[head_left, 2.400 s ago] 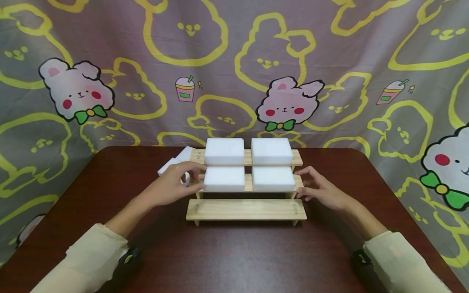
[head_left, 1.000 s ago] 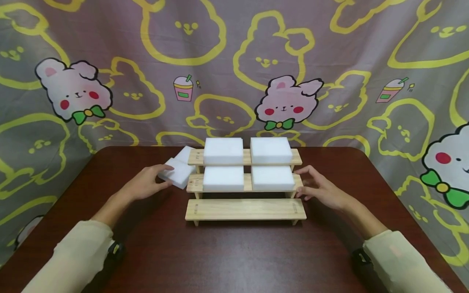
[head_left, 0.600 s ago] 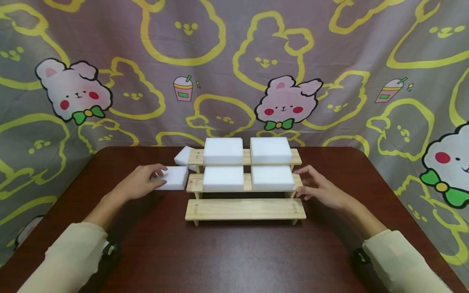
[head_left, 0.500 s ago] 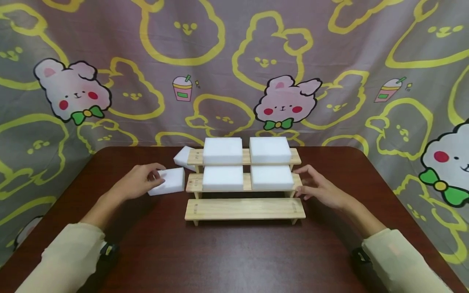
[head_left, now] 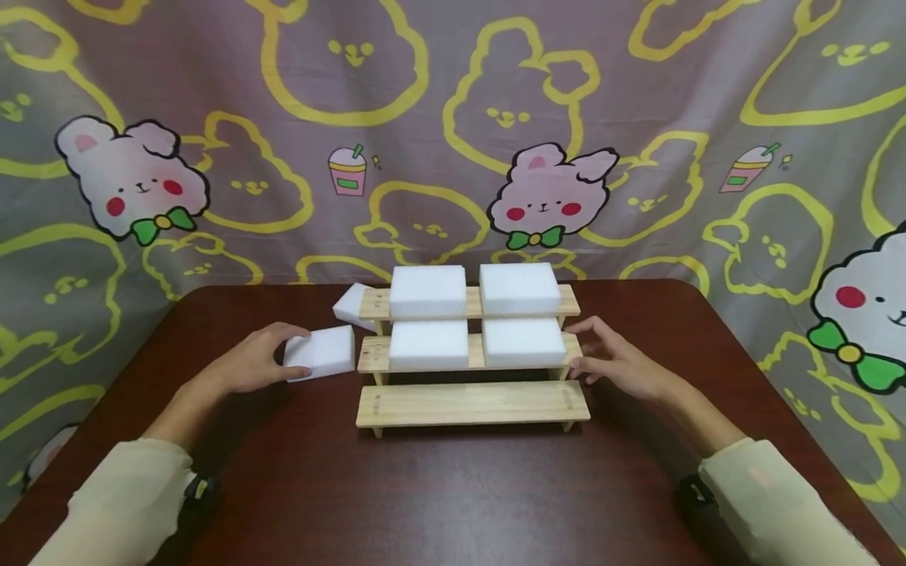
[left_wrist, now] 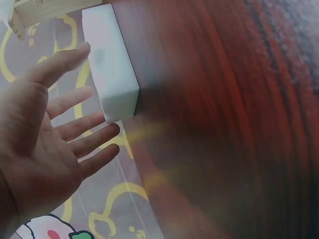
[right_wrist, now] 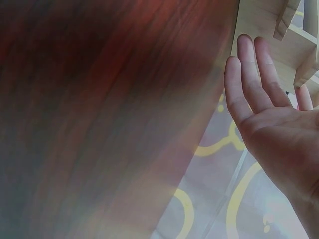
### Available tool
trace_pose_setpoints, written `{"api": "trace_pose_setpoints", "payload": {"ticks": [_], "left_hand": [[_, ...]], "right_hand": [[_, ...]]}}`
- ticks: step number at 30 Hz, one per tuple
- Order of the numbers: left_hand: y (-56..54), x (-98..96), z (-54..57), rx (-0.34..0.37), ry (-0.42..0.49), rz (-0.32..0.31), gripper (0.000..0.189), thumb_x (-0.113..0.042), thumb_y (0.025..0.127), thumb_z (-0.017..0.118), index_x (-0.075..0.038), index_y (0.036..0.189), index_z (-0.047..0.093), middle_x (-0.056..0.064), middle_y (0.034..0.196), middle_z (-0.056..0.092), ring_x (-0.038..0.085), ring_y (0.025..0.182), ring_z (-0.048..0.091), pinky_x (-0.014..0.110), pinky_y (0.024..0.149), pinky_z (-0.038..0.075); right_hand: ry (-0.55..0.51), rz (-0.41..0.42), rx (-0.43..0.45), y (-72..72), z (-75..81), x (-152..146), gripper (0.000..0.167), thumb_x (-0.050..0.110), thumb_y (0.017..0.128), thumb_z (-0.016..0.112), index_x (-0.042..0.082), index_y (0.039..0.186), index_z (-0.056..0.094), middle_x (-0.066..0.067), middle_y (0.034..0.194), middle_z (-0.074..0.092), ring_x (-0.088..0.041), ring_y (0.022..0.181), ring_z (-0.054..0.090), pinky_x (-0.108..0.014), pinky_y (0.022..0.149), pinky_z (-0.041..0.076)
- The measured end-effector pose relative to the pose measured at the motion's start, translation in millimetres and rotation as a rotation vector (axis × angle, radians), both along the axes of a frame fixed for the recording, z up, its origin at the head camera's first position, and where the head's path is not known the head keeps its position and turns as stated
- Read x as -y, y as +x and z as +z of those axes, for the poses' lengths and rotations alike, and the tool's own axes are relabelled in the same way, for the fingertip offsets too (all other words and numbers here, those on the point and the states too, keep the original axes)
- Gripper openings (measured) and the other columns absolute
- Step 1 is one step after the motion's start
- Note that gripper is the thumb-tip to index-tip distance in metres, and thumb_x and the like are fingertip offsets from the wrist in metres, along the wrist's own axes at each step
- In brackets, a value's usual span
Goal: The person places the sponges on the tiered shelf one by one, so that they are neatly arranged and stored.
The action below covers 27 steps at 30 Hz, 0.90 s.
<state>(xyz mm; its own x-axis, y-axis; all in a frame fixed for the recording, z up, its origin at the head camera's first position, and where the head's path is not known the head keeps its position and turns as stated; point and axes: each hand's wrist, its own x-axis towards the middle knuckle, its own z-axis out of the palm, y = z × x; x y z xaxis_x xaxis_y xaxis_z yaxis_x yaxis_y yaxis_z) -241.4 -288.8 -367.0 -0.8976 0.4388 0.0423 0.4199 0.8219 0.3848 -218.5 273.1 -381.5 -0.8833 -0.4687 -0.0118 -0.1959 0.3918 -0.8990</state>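
A white foam block [head_left: 322,351] lies on the table left of a three-tier wooden stand [head_left: 474,402]. My left hand [head_left: 251,358] is at its left end, thumb toward the front edge and fingers toward the back. In the left wrist view the thumb tip meets the foam block [left_wrist: 109,59], while the other fingers spread loosely beside it. My right hand [head_left: 626,369] is at the right end of the stand's middle tier, fingertips right at the wood. The right wrist view shows its fingers nearly straight beside the stand [right_wrist: 294,45].
Two foam blocks stand on the top tier [head_left: 473,303], two on the middle tier [head_left: 476,351]; the lowest tier carries none. Another white block [head_left: 351,305] leans partly behind the stand's left end. A patterned curtain [head_left: 425,157] hangs behind the dark table [head_left: 453,487].
The left hand has left the middle tier and drawn the near foam block leftward off the one behind, turning it. Its fingers now span the block's left end. The right hand stays put.
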Motion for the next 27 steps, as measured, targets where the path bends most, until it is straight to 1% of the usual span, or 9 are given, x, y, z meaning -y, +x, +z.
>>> {"api": "trace_pose_setpoints", "payload": {"ticks": [2, 6, 13, 18, 22, 27], "left_hand": [[0.5, 1.0, -0.9, 0.007, -0.001, -0.005, 0.066, -0.026, 0.08, 0.09, 0.01, 0.127, 0.062, 0.032, 0.124, 0.06, 0.043, 0.11, 0.058, 0.06, 0.093, 0.048], [0.8, 3.1, -1.6, 0.023, -0.002, 0.001, 0.066, -0.022, 0.076, 0.093, 0.009, 0.125, 0.063, 0.03, 0.121, 0.059, 0.042, 0.106, 0.057, 0.059, 0.091, 0.049], [3.4, 3.6, -2.7, 0.039, -0.001, -0.001, 0.065, -0.017, 0.075, 0.094, 0.008, 0.126, 0.062, 0.03, 0.118, 0.06, 0.04, 0.103, 0.058, 0.058, 0.088, 0.05], [4.9, 5.2, -1.7, 0.022, 0.001, 0.006, 0.063, -0.018, 0.076, 0.093, 0.007, 0.125, 0.063, 0.029, 0.117, 0.06, 0.04, 0.103, 0.058, 0.057, 0.088, 0.049], [6.5, 9.0, 0.5, -0.003, 0.011, 0.013, 0.061, -0.019, 0.077, 0.092, 0.006, 0.125, 0.063, 0.028, 0.117, 0.06, 0.038, 0.103, 0.058, 0.054, 0.088, 0.049], [11.5, 14.3, 5.2, -0.023, 0.028, 0.027, 0.06, -0.02, 0.078, 0.091, 0.005, 0.126, 0.064, 0.027, 0.117, 0.061, 0.037, 0.101, 0.057, 0.053, 0.085, 0.049]], "right_hand": [[0.002, 0.001, 0.002, 0.1, 0.1, -0.3, 0.048, 0.009, 0.102, 0.063, -0.001, 0.14, 0.036, -0.022, 0.113, 0.066, -0.026, 0.095, 0.071, -0.042, 0.077, 0.057], [-0.004, 0.006, 0.002, 0.0, 0.0, -0.5, 0.046, 0.008, 0.102, 0.062, -0.001, 0.14, 0.037, -0.022, 0.112, 0.066, -0.025, 0.094, 0.071, -0.042, 0.077, 0.057], [-0.002, 0.01, 0.008, -0.1, 1.1, -0.2, 0.046, 0.009, 0.102, 0.062, 0.0, 0.139, 0.037, -0.022, 0.112, 0.067, -0.025, 0.094, 0.072, -0.042, 0.077, 0.057], [-0.001, 0.01, 0.01, 0.0, 1.9, -0.2, 0.047, 0.009, 0.102, 0.063, -0.001, 0.139, 0.036, -0.023, 0.113, 0.066, -0.028, 0.095, 0.072, -0.041, 0.076, 0.057], [-0.003, 0.003, 0.009, 0.7, 2.0, 0.4, 0.047, 0.008, 0.102, 0.062, -0.002, 0.139, 0.036, -0.022, 0.11, 0.067, -0.03, 0.095, 0.072, -0.04, 0.076, 0.057], [-0.005, 0.0, 0.011, 1.0, 2.6, 1.3, 0.047, 0.009, 0.102, 0.062, -0.002, 0.14, 0.036, -0.021, 0.108, 0.067, -0.03, 0.095, 0.072, -0.04, 0.076, 0.057]]}}
